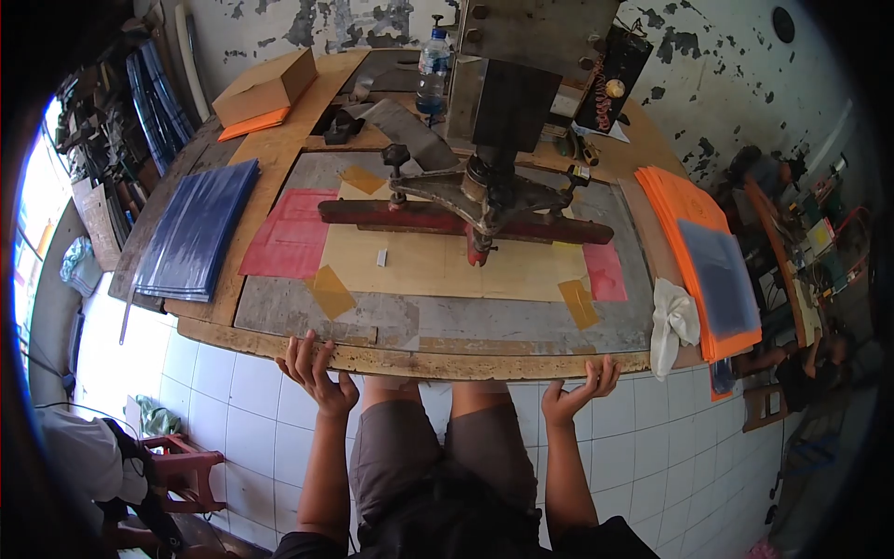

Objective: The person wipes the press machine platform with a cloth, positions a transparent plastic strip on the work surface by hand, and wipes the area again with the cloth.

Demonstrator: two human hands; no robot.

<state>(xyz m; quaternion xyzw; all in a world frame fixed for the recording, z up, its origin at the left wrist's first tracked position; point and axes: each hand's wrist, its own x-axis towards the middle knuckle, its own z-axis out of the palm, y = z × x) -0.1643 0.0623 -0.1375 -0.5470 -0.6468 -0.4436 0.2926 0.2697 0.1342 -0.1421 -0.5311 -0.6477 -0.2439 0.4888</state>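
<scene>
My left hand (319, 374) rests at the wooden front edge (419, 361) of the table, fingers spread on the wood. Further right along that edge lies my right hand (581, 393), its fingers apart and holding nothing. Beyond them, a cream sheet (428, 265) is taped onto a grey metal plate (466, 321) with tan tape, and pink pieces (289, 233) show at its sides. A small white piece (382, 258) lies on the sheet. Above it hangs a press head with a long red bar (419, 220).
Blue plastic sheets (196, 231) are stacked at left, orange sheets (680, 205) at right beside a white cloth (672, 321). A cardboard box (265, 88) and water bottle (433, 70) stand behind. People (88, 456) are at lower left and far right.
</scene>
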